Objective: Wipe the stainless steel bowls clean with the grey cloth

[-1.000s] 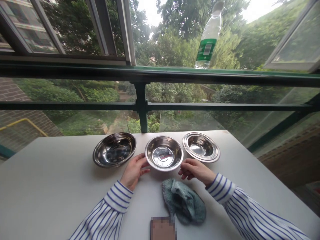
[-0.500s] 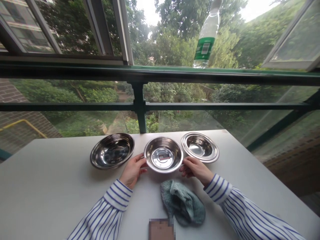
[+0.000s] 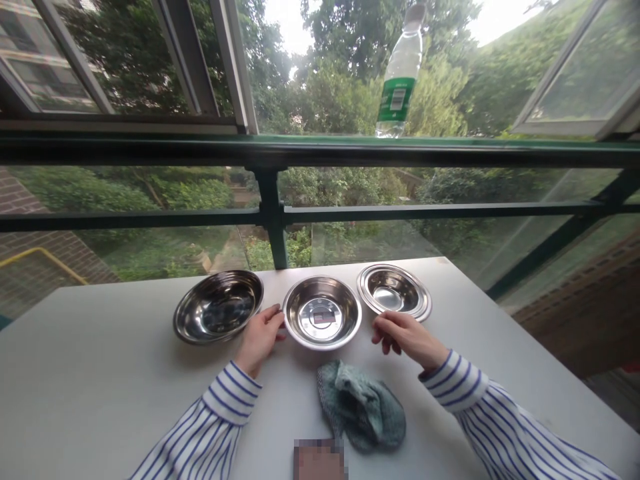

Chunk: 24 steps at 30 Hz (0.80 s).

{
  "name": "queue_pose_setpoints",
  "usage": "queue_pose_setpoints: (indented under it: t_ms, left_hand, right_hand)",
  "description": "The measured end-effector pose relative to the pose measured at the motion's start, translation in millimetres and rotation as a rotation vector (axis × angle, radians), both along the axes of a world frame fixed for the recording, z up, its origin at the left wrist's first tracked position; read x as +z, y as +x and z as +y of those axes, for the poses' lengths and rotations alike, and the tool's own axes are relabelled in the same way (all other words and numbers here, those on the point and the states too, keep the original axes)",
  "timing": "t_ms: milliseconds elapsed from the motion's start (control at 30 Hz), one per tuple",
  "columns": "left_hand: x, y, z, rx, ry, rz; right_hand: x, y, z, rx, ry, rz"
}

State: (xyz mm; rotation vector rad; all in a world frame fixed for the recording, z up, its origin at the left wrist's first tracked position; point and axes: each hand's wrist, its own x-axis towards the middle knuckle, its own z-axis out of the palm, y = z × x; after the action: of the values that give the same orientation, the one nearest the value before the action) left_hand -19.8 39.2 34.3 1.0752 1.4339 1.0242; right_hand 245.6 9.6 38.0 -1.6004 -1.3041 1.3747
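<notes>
A shiny steel bowl (image 3: 323, 339) stands upright in the middle of the white table. Just left of it is my left hand (image 3: 258, 339), its fingers apart and the tips close to the rim; whether they touch it I cannot tell. My right hand (image 3: 407, 339) hovers empty, fingers loosely bent, apart from the middle bowl and in front of the right-hand bowl (image 3: 393, 307), which has a wide rim. A larger steel bowl (image 3: 220, 308) lies beyond my left hand. Nearer me is a crumpled grey-green cloth (image 3: 363, 407).
The white table (image 3: 120, 373) ends at a window with a dark green railing (image 3: 320, 153). A plastic bottle (image 3: 399, 83) with a green label stands on the ledge above. At the near edge is a pixelated brownish patch (image 3: 319, 463).
My right hand has moved off the middle bowl's rim, rightward. My left fingers have drawn slightly away from it. The bowls stay in the same arrangement while the view shifts a little.
</notes>
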Motion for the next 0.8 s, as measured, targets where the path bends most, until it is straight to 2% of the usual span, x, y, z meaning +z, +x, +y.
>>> queue_pose_setpoints:
  t_ms: [100,200,300,433,600,800]
  left_hand:
    - [6.6,-3.0,2.1,0.077,0.121,0.168]
    - [20.9,1.0,3.9,0.059,0.265,0.308]
    - [37.2,16.3,10.6,-0.055,0.356,0.409]
    - [49.6,51.4,31.7,-0.322,0.419,0.503]
    - [45.9,97.9,62.5,-0.545,0.423,0.698]
    - [32.7,128.8,83.6,-0.641,0.331,0.926]
  right_hand:
    - [14.9,24.7,1.0,-0.098,0.096,-0.065]
    - [25.2,52.0,5.4,-0.233,0.185,-0.151]
    - [27.2,76.4,13.4,-0.359,0.237,-0.248]
    - [19.2,99.1,26.5,-0.475,0.233,-0.342]
    - [3.7,109.4,38.1,-0.494,0.149,-0.382]
    - [-6.3,109.1,41.7,-0.408,0.025,-0.32]
